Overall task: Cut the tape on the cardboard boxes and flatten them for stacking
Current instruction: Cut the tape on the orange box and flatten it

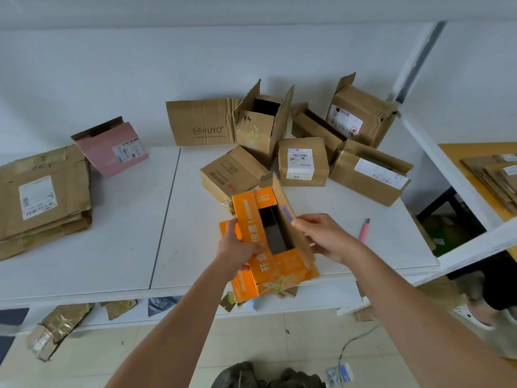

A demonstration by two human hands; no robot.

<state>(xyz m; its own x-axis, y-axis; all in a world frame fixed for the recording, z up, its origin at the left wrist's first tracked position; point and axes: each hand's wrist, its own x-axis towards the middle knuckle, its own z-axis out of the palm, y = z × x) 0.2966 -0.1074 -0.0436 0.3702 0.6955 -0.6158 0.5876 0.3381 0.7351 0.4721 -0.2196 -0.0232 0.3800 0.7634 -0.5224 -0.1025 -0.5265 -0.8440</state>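
White bench (117, 219) half cleared: flattened brown cardboard stack (42, 197) at left edge, unflattened brown boxes (302, 161) along back. At front edge, opened orange cardboard box (268, 247), left grip (240, 247) grasping its flap, right grip (327, 239) pinching its wall; pink cutter (364, 232) beside.

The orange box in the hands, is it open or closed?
Open. The orange box has its flaps spread, showing a dark, seemingly empty inside; the left hand and right hand hold it.
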